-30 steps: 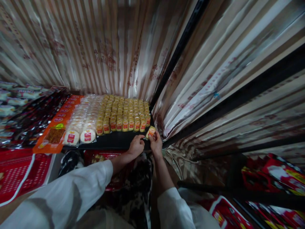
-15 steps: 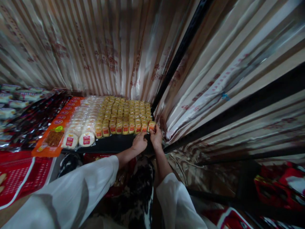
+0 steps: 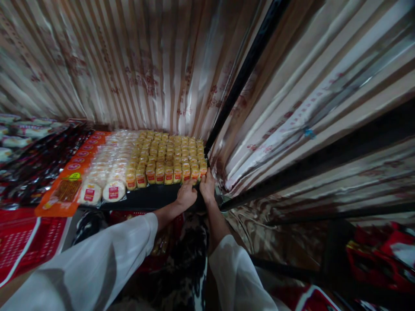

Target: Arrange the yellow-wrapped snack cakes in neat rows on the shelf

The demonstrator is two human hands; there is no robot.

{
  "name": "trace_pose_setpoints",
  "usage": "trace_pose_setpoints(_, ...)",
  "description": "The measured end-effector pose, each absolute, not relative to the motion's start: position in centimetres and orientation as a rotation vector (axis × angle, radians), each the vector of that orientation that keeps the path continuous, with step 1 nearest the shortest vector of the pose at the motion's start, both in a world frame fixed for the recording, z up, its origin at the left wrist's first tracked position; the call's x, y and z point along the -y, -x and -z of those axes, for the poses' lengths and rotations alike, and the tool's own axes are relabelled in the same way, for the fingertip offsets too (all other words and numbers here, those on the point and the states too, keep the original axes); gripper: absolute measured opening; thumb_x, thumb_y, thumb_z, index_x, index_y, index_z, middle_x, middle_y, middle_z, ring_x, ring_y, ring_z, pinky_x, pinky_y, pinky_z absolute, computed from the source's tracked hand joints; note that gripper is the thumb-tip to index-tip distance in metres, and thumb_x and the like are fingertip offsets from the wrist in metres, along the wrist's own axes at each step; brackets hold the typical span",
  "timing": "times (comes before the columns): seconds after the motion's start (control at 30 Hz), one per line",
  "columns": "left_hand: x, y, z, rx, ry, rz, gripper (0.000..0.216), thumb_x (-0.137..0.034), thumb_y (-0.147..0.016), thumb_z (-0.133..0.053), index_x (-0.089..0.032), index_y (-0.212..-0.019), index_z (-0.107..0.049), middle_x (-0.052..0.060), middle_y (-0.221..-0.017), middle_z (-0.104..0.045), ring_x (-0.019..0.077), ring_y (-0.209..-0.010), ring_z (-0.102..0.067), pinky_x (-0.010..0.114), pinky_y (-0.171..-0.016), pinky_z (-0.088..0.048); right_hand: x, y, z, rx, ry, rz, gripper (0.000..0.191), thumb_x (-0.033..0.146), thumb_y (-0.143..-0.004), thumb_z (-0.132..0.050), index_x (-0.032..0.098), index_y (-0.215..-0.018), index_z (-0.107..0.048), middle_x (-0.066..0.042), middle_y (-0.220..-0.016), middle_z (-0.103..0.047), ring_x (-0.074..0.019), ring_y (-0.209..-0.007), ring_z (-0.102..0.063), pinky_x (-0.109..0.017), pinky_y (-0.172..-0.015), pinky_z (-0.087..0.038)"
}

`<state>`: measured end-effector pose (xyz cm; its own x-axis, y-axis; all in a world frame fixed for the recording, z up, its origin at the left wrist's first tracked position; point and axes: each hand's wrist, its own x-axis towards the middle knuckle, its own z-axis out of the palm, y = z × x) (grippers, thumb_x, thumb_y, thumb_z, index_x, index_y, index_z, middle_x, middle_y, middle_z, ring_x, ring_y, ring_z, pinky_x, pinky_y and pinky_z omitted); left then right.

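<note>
Rows of small yellow wrapped cakes (image 3: 168, 155) with red labels fill the right part of a dark shelf (image 3: 152, 196). My right hand (image 3: 207, 186) rests against the rightmost cake (image 3: 203, 169) of the front row, fingers curled on it. My left hand (image 3: 186, 194) sits just left of it, fingers curled against the front row near another cake (image 3: 194, 172). Both arms wear white sleeves.
Round white cakes (image 3: 112, 190) in clear wrap lie left of the yellow ones, then orange packets (image 3: 65, 190) and dark packets (image 3: 29, 168). Striped glossy sheeting (image 3: 145, 65) hangs behind. A black post (image 3: 241, 77) rises at the shelf's right. Red packaging (image 3: 379, 255) lies lower right.
A second ago my right hand held a yellow cake in front of the shelf. It moved the cake into the right end of the front row, and both hands now press against that row.
</note>
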<state>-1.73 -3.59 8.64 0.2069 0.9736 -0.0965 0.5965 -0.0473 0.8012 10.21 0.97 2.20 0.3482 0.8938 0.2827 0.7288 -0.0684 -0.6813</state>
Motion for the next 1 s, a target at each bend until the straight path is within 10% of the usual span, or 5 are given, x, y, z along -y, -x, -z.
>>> trace_pose_setpoints(1.0,4.9,2.2,-8.4,-1.437,-1.777,-0.755,0.040,-0.002,-0.076,-0.043,-0.015,-0.110,-0.060,0.007,-0.113,-0.063,0.0156,-0.102,-0.058,0.027,-0.097,-0.043,-0.5,-10.1,-3.5,1.233,1.749,-0.416,0.056,0.043,-0.087,-0.033,0.013,-0.134,-0.041,-0.014,-0.138,-0.044,-0.0237,-0.130,-0.035,-0.044,-0.109,-0.024)
